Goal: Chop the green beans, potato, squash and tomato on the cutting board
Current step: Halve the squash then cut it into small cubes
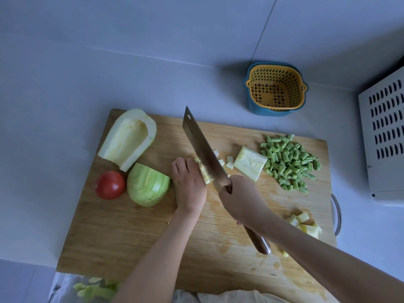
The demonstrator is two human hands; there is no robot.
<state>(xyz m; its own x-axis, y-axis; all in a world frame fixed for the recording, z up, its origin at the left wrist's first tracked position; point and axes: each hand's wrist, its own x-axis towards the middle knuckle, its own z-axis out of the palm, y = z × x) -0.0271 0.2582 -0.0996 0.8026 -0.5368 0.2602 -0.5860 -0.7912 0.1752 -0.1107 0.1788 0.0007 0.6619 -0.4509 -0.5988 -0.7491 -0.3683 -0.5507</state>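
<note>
On the wooden cutting board [122,232], my left hand [189,184] holds down a row of pale squash strips [204,174] with curled fingers. My right hand [242,200] grips the handle of a cleaver [202,149], whose blade stands against the strips beside my left fingertips. A few squash cubes [228,162] and a squash chunk [250,162] lie right of the blade. Chopped green beans [290,162] are piled at the right. A hollowed squash half [129,138], a peeled green squash piece [147,184] and a whole tomato [110,184] sit at the left. Diced potato [305,224] lies near my right forearm.
A yellow strainer basket in a blue bowl [276,88] stands on the counter behind the board. A white vented appliance [384,136] is at the right edge. Green peels [96,289] lie in a bag below the board's front edge. A metal handle [337,213] sticks out at the board's right.
</note>
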